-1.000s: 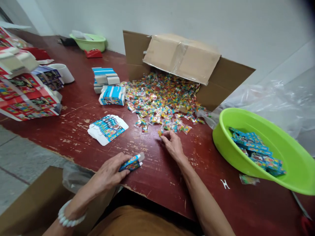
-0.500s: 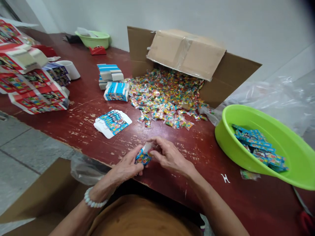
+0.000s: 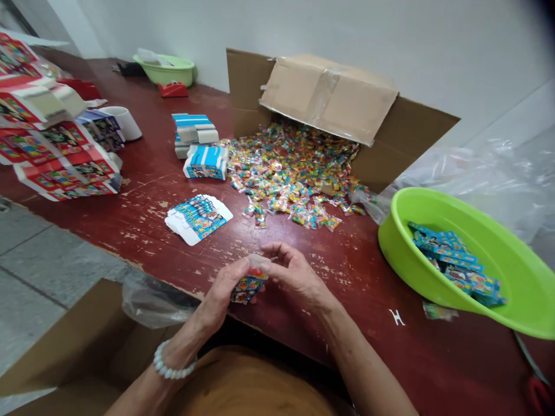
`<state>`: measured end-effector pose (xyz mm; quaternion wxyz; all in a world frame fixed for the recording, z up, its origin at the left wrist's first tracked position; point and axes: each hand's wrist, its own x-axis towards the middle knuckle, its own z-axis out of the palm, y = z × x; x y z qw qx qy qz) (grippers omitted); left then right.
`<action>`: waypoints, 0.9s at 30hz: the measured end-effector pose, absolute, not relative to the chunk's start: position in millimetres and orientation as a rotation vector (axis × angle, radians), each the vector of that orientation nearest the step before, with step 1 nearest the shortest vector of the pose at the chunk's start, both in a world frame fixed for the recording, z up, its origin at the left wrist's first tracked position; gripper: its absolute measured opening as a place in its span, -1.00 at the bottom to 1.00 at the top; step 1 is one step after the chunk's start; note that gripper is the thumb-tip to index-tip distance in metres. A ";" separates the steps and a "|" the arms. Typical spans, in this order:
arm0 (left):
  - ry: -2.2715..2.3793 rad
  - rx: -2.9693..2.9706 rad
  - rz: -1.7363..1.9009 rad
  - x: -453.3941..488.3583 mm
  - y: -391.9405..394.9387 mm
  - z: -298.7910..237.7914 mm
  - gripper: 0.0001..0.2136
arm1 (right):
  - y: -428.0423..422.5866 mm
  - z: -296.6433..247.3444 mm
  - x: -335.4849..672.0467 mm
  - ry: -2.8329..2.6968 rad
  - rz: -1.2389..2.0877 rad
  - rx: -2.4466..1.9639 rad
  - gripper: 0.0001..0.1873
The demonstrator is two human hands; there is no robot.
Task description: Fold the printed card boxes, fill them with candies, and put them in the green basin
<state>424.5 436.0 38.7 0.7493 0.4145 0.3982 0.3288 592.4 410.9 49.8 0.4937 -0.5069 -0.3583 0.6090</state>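
Observation:
Close to the table's front edge, my left hand (image 3: 228, 286) is wrapped round a small blue printed candy box (image 3: 248, 288), its fingers closed on the sides. The thumb lies by the white flap at the box's top. My right hand (image 3: 292, 270) touches that top end with the thumb; its other fingers are curled and raised. Whether it pinches the flap or something small is hard to make out. Beyond my hands lies a fanned stack of flat blue cartons (image 3: 199, 218). Small wrapped candies (image 3: 299, 185) spill toward me in a heap.
The candies come from a tipped cardboard box (image 3: 325, 98). At right stands a green basin (image 3: 511, 231) holding several blue boxes (image 3: 459, 260). Bundled blue cartons (image 3: 206, 162) and red cartons (image 3: 69, 167) are on the left. Scissors (image 3: 535, 375) lie at the lower right.
My left hand has turned the candy box more upright and moved slightly left. The right thumb has shifted to the flap at its top, and the right index finger has lifted away.

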 end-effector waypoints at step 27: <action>0.923 0.672 0.627 432.4 435.4 43.7 -0.54 | 402.1 45.8 587.9 -1.089 1.303 -1.240 -0.76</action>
